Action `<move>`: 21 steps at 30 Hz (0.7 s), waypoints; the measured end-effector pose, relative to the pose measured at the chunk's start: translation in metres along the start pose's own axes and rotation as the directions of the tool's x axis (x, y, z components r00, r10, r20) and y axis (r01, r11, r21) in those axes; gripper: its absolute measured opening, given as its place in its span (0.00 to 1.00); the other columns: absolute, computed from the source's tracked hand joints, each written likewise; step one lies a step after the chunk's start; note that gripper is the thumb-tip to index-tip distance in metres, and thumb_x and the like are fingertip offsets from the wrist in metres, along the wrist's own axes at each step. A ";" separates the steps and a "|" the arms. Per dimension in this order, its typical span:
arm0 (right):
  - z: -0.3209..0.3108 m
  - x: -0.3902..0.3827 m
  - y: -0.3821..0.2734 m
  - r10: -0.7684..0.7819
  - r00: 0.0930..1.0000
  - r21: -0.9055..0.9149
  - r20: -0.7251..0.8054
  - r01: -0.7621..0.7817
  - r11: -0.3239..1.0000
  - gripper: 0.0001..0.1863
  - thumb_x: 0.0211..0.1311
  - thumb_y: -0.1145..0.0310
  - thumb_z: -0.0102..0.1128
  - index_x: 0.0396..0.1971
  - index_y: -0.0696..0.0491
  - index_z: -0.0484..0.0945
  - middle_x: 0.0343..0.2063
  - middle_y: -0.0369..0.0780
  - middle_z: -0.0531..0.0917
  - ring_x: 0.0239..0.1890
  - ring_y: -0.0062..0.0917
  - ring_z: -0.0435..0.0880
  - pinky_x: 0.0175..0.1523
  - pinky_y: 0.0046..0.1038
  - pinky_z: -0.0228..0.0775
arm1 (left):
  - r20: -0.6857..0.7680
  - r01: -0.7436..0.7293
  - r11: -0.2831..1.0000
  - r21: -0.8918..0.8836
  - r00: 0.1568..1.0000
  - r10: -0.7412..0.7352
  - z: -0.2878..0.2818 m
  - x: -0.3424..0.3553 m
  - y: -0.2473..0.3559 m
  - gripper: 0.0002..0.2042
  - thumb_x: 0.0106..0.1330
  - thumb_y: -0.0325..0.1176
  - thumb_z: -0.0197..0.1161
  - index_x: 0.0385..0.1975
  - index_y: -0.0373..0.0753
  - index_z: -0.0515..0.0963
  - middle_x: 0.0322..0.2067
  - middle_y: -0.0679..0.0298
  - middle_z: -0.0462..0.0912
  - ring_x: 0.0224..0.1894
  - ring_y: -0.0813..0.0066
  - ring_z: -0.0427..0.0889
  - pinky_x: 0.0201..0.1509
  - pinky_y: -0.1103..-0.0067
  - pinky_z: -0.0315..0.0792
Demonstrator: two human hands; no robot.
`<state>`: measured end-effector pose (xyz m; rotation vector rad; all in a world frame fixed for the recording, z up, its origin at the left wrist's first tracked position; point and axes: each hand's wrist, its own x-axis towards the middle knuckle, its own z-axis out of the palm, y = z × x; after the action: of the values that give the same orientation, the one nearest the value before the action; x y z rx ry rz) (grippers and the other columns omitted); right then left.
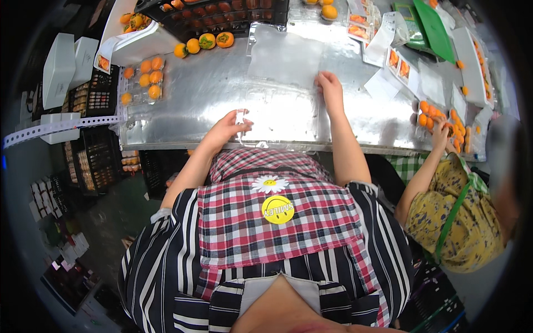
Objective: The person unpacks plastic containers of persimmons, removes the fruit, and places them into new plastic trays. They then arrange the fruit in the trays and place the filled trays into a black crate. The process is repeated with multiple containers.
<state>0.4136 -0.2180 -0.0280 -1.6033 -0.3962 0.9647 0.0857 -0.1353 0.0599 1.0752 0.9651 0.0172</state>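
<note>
My left hand (236, 125) has its bent fingers on the near left edge of a clear plastic tray (280, 119), which is hard to make out against the steel table (183, 94). My right hand (327, 89) is at the tray's far right side, fingers curled; whatever they hold is too faint to make out. A flat translucent sheet (283, 53) lies beyond the tray. To the left stand clear packs of orange persimmons (152, 77), and a short row of loose persimmons (205, 41) sits at the back.
A black crate (211, 14) and white box (127, 39) hold fruit at the back left. Labels (397, 64) and a green tray (433, 33) lie right. A co-worker's hand (440, 126) touches packed persimmons (427, 111) at the right. Stacked crates (89, 161) stand left.
</note>
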 end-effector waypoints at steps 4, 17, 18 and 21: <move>-0.007 -0.026 -0.011 0.144 0.989 0.351 0.040 -0.149 0.925 0.10 0.67 0.63 0.52 0.37 0.54 0.71 0.31 0.35 0.79 0.31 0.17 0.76 0.37 0.19 0.69 | -0.008 -0.069 0.998 -0.008 0.998 0.069 0.011 -0.010 -0.010 0.25 0.63 0.32 0.60 0.60 0.37 0.64 0.48 0.58 0.78 0.49 0.70 0.78 0.53 0.77 0.71; 0.072 -0.098 -0.085 -0.152 0.911 0.193 0.383 0.082 0.978 0.10 0.68 0.64 0.51 0.42 0.55 0.73 0.32 0.33 0.78 0.33 0.16 0.75 0.38 0.18 0.66 | -0.252 -0.374 0.857 -0.355 0.921 0.298 0.013 -0.102 0.023 0.36 0.65 0.51 0.56 0.67 0.38 0.53 0.53 0.50 0.75 0.56 0.59 0.75 0.62 0.70 0.63; 0.087 -0.104 -0.089 -0.154 0.891 0.179 0.427 0.084 0.980 0.11 0.68 0.64 0.51 0.42 0.55 0.73 0.32 0.34 0.78 0.33 0.16 0.76 0.38 0.19 0.66 | -0.363 -0.408 0.821 -0.399 0.893 0.268 0.009 -0.111 0.012 0.28 0.68 0.46 0.54 0.62 0.33 0.62 0.49 0.49 0.78 0.48 0.60 0.81 0.57 0.72 0.70; 0.138 -0.127 -0.086 -0.145 0.799 0.119 0.584 0.093 0.989 0.12 0.68 0.63 0.52 0.44 0.55 0.73 0.34 0.34 0.80 0.35 0.17 0.78 0.39 0.20 0.66 | -0.479 -0.378 0.751 -0.542 0.873 0.094 -0.013 -0.142 -0.030 0.22 0.70 0.40 0.52 0.55 0.29 0.68 0.44 0.49 0.81 0.43 0.62 0.83 0.50 0.73 0.75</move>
<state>0.2530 -0.1945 0.0995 -1.1508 -0.8656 1.3608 -0.0226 -0.2046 0.1289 0.5626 1.0893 0.7776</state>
